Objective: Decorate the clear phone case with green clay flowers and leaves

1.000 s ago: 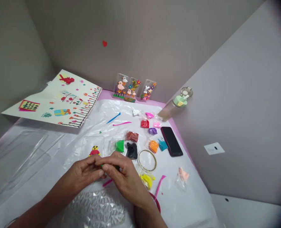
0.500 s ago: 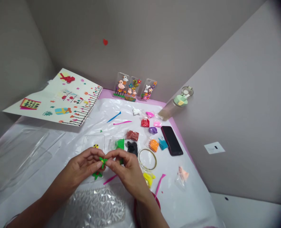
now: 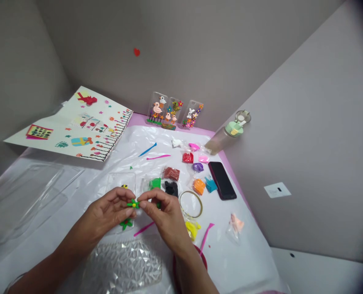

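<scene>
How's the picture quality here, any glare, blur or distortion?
Head view: soft, even light; glare glints off the dimpled clear plastic sheet; the wide lens tilts the walls and darkens the top right corner; the green clay piece looks fairly sharp.

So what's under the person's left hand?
A clear phone case lies under the left hand, with a green clay shape and a yellow-and-black clay bit on it. The hand, pinching a small clay flower, hides the case's middle from view.
</scene>
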`<act>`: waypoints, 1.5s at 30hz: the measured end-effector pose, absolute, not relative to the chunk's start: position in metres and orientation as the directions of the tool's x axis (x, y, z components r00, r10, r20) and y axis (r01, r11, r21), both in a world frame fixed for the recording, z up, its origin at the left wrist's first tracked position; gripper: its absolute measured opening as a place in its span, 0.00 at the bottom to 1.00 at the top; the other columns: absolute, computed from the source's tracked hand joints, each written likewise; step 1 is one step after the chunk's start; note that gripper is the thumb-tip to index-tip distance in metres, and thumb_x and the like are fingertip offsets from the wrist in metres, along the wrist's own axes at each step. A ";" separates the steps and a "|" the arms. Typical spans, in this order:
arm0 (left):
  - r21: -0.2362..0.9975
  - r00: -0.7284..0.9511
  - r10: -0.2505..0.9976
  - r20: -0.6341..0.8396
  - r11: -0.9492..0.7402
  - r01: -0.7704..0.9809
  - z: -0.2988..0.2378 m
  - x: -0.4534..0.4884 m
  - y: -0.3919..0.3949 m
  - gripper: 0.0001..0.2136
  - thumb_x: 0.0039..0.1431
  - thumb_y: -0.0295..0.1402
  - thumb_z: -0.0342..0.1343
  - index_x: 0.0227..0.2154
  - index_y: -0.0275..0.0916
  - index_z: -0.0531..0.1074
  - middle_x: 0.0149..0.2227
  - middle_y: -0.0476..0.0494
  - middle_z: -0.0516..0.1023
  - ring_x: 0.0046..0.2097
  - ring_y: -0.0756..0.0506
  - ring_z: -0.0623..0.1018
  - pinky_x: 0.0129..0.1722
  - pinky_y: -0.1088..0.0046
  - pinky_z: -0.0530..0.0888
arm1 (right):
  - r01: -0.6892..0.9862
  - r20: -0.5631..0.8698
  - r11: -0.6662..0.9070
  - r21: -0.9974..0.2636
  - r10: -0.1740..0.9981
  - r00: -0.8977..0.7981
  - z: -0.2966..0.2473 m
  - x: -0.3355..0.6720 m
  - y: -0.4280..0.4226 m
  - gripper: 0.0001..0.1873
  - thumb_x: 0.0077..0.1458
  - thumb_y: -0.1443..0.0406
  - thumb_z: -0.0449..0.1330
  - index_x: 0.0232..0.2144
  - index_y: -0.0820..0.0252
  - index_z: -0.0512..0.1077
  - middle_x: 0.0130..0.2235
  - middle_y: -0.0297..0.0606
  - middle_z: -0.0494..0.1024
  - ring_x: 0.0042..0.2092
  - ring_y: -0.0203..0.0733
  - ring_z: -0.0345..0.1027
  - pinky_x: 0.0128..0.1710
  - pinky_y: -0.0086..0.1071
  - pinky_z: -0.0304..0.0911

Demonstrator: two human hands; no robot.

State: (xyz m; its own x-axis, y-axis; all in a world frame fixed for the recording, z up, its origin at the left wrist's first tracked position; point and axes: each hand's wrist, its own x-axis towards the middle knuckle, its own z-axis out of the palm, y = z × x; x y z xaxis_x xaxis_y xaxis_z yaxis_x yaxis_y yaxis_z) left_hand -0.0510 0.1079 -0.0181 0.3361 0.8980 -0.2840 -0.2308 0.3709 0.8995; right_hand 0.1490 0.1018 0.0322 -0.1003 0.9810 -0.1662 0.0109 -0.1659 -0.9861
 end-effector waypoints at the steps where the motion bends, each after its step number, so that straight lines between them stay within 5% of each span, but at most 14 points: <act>1: 0.901 0.329 0.900 -0.287 0.370 -0.226 -0.017 -0.050 0.107 0.14 0.59 0.41 0.75 0.43 0.45 0.80 0.41 0.48 0.85 0.42 0.44 0.85 0.44 0.72 0.83 | 0.005 -0.169 -0.169 -0.986 0.980 -0.103 0.032 0.149 0.102 0.08 0.57 0.59 0.71 0.35 0.56 0.86 0.34 0.35 0.81 0.34 0.37 0.64 0.36 0.30 0.60; 5: 0.911 0.280 0.914 -0.292 0.355 -0.211 -0.011 -0.048 0.105 0.11 0.61 0.39 0.73 0.43 0.46 0.80 0.38 0.49 0.84 0.40 0.46 0.83 0.41 0.75 0.81 | -0.030 -0.182 -0.188 -0.982 0.974 -0.133 0.033 0.148 0.101 0.12 0.55 0.55 0.74 0.36 0.56 0.87 0.31 0.33 0.78 0.29 0.33 0.56 0.31 0.29 0.55; 17: 0.925 0.252 0.924 -0.288 0.337 -0.177 -0.009 -0.047 0.105 0.12 0.59 0.40 0.74 0.42 0.44 0.81 0.35 0.48 0.83 0.38 0.44 0.84 0.41 0.70 0.81 | 0.007 -0.150 -0.151 -0.989 0.980 -0.131 0.031 0.146 0.102 0.13 0.58 0.52 0.73 0.37 0.53 0.88 0.34 0.35 0.80 0.32 0.36 0.62 0.34 0.30 0.58; 22: 0.932 0.252 0.927 -0.277 0.323 -0.164 -0.010 -0.050 0.106 0.11 0.61 0.41 0.71 0.42 0.44 0.81 0.34 0.48 0.83 0.38 0.44 0.83 0.40 0.72 0.81 | -0.034 -0.183 -0.188 -0.982 0.977 -0.110 0.031 0.148 0.101 0.11 0.55 0.57 0.74 0.39 0.54 0.88 0.33 0.33 0.79 0.29 0.33 0.56 0.30 0.29 0.54; 45: 0.948 0.245 0.931 -0.271 0.302 -0.099 -0.010 -0.048 0.108 0.12 0.56 0.41 0.75 0.38 0.45 0.81 0.37 0.50 0.82 0.40 0.46 0.82 0.41 0.78 0.78 | 0.281 0.044 0.075 -0.957 0.992 -0.116 0.027 0.142 0.096 0.05 0.61 0.70 0.64 0.34 0.59 0.81 0.32 0.29 0.73 0.29 0.30 0.58 0.32 0.28 0.53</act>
State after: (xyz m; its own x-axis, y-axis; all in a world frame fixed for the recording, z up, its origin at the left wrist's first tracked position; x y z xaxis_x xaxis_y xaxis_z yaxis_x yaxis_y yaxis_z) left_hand -0.0483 0.1082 -0.0101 0.2451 0.9308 -0.2711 -0.0990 0.3022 0.9481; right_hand 0.1423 0.0955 0.0266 -0.1165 0.9922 0.0436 0.2815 0.0751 -0.9566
